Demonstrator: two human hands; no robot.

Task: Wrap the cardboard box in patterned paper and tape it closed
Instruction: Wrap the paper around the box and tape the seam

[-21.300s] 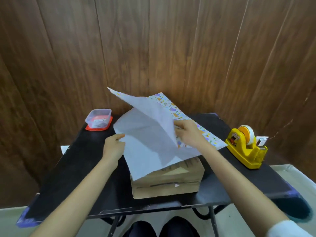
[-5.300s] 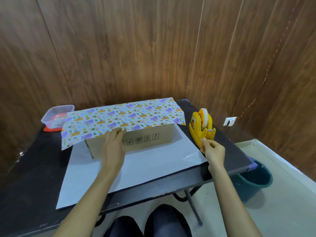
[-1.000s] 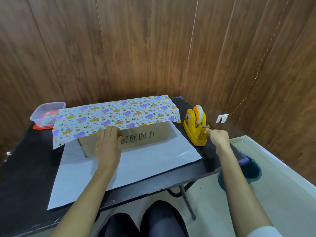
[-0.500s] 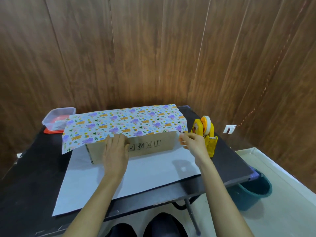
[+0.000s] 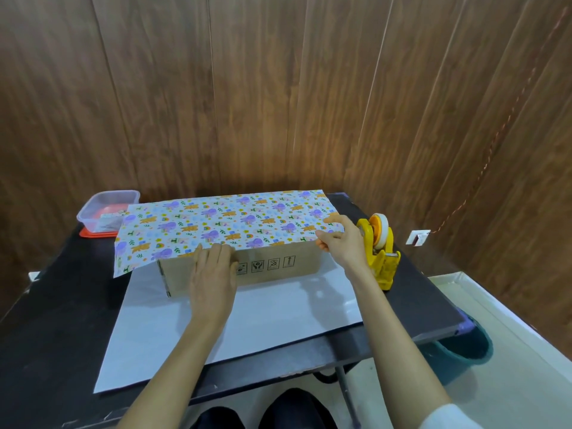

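box: I see the cardboard box [image 5: 272, 269] mid-table, long side toward me, sitting on the sheet's white back. Its near face is bare, with printed symbols showing.
paper: patterned paper [image 5: 223, 224] is folded over the box top. Its edge stops at the top near edge and it overhangs the box's left end.
left hand: left hand [image 5: 213, 280] lies flat with straight fingers, palm on the box's near face and fingertips on the paper edge.
right hand: right hand [image 5: 343, 243] pinches the paper's near right corner at the box's right end, thumb on top. I can't tell if it holds tape.
dispenser: yellow tape dispenser [image 5: 379, 252] is just right of that hand.
table: black table [image 5: 46, 335]; clear plastic tub [image 5: 105, 209] at far left, touching the paper.
floor: teal bucket [image 5: 464, 348] under the right table corner.
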